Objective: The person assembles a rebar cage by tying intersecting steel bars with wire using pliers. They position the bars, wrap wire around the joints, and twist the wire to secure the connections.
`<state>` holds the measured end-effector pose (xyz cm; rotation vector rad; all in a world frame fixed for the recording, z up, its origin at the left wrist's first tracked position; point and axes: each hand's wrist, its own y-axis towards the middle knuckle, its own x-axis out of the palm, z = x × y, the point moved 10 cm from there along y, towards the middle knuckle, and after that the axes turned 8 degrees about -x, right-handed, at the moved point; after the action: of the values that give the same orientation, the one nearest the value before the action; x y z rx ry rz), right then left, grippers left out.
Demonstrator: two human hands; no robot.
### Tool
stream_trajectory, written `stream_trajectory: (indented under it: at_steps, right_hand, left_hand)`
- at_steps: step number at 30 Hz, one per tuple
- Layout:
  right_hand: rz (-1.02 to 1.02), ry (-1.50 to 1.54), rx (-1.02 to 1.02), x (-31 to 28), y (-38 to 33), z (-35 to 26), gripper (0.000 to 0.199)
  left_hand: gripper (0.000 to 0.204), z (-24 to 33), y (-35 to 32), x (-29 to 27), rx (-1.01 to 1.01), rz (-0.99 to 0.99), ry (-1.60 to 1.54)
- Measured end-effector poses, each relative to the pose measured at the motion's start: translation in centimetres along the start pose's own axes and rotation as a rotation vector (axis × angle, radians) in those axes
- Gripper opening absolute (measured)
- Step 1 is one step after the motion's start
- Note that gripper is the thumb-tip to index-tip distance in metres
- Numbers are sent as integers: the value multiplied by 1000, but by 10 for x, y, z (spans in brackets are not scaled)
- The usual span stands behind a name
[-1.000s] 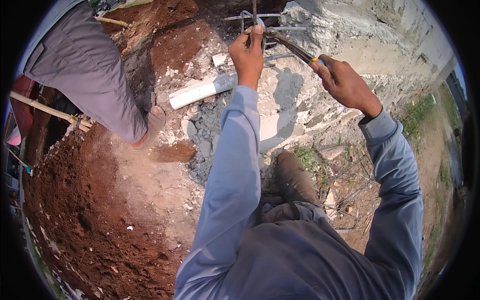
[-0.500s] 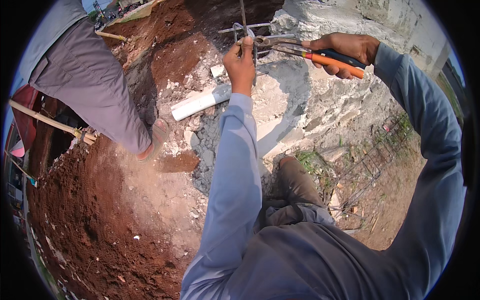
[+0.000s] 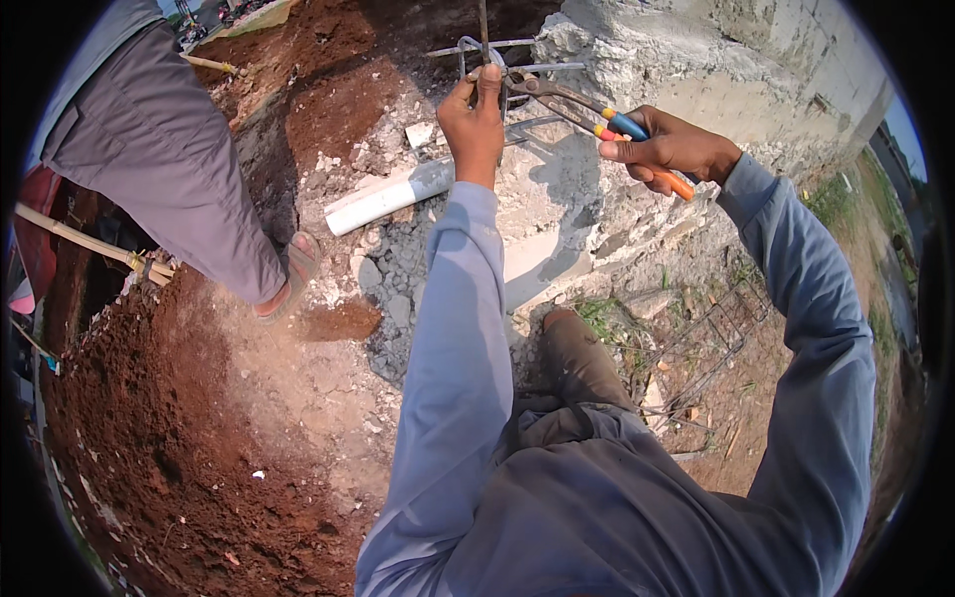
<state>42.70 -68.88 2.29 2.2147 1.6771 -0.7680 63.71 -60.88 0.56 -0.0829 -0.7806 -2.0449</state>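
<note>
Left hand [image 3: 476, 124] grips a rebar cage [image 3: 484, 50]; right hand [image 3: 668, 149] holds pincers [image 3: 567, 99] beside a concrete wall [image 3: 696, 60], white pipe [image 3: 388, 196] below.

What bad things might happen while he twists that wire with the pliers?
The left hand grips the steel bar right beside the pliers in the right hand, so a slip might pinch fingers. The loose rubble underfoot could shift. Another person's sandalled foot stands close by.

Dull metal pliers [image 3: 557, 97], glossy plastic grips; rough grey concrete [image 3: 637, 50]
</note>
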Motion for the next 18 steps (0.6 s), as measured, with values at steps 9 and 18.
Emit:
stream_trajectory:
  at_steps: [9, 18]
  right_hand:
    - [-17, 23, -73, -1, 10, 18, 33]
    - [460, -1010, -423, -17, -36, -53, 48]
  left_hand:
    - [48, -11, 2, 1, -57, -5, 92]
    - [49, -12, 3, 1, -74, -12, 103]
